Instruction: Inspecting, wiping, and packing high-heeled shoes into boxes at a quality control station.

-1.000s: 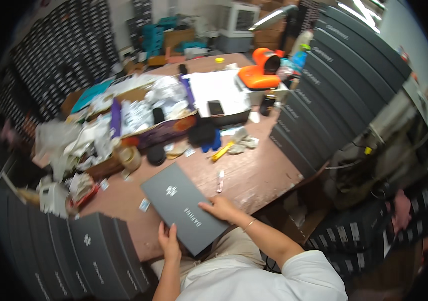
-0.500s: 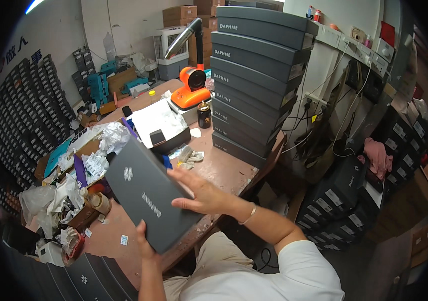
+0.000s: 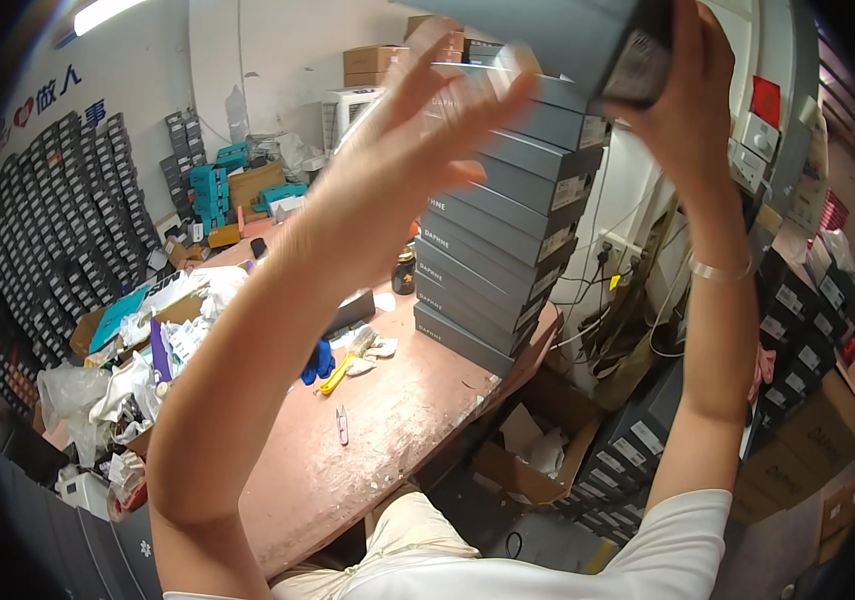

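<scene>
A dark grey shoe box is lifted high above the stack, cut off by the upper edge of the view. My right hand grips its right end, near a label. My left hand, smeared by motion, is raised in front of the stack with its fingers apart and nothing in it. Whether its fingertips touch the lifted box cannot be made out. Behind my hands, a tall stack of grey shoe boxes stands at the table's right end, its top partly hidden by my left hand and the lifted box.
On the pinkish table lie small thread snips, a yellow-handled tool and a dark bottle. Plastic bags and paper clutter the left. An open carton and more shoe boxes are at right below the table.
The shoe box has gone from over the table, between both hands, up and right to above the stack. My left hand has come off its near end and risen; snips show on the table.
</scene>
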The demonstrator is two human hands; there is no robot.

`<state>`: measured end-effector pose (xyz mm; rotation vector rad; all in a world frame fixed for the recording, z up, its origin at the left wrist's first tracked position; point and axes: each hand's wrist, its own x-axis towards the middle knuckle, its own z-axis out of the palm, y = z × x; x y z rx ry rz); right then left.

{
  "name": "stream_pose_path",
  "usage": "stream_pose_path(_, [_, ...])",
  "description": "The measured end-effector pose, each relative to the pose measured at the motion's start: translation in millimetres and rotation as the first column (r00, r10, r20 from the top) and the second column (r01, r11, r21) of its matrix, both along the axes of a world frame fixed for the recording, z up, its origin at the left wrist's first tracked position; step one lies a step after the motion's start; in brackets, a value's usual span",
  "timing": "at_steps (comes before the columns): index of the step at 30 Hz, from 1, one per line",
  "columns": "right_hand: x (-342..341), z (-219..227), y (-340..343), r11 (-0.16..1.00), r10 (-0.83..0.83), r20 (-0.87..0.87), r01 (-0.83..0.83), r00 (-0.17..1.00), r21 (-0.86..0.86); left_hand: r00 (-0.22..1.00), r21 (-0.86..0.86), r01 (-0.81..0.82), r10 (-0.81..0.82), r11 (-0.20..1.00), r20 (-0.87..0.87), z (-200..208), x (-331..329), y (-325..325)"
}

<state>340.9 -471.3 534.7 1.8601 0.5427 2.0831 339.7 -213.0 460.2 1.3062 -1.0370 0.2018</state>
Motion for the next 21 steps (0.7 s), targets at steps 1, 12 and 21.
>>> stream_pose_path(1, [14.6, 7.1, -5.6, 0.993, 0.087, -0.085, -0.080, 0.993, 0.086, 0.997, 0.096, -0.013, 0.005, 0.995, 0.083, -13.0, -5.4, 9.7])
stream_pose_path(12, [115.1, 54.4, -129.3, 0.935, 0.344, -0.639, -0.188, 0.688, 0.301, 0.538, 0.393, -0.524, 0.651, 0.756, -0.535, -208.8, -157.1, 237.0])
stream_pose_path(21, [183.4, 73.5, -118.7, 0.767, 0.202, -0.466, 0.157, 0.862, 0.623, -0.362, 0.739, -0.499, 0.884, -0.452, 0.296, -353.5, -331.8, 367.9])
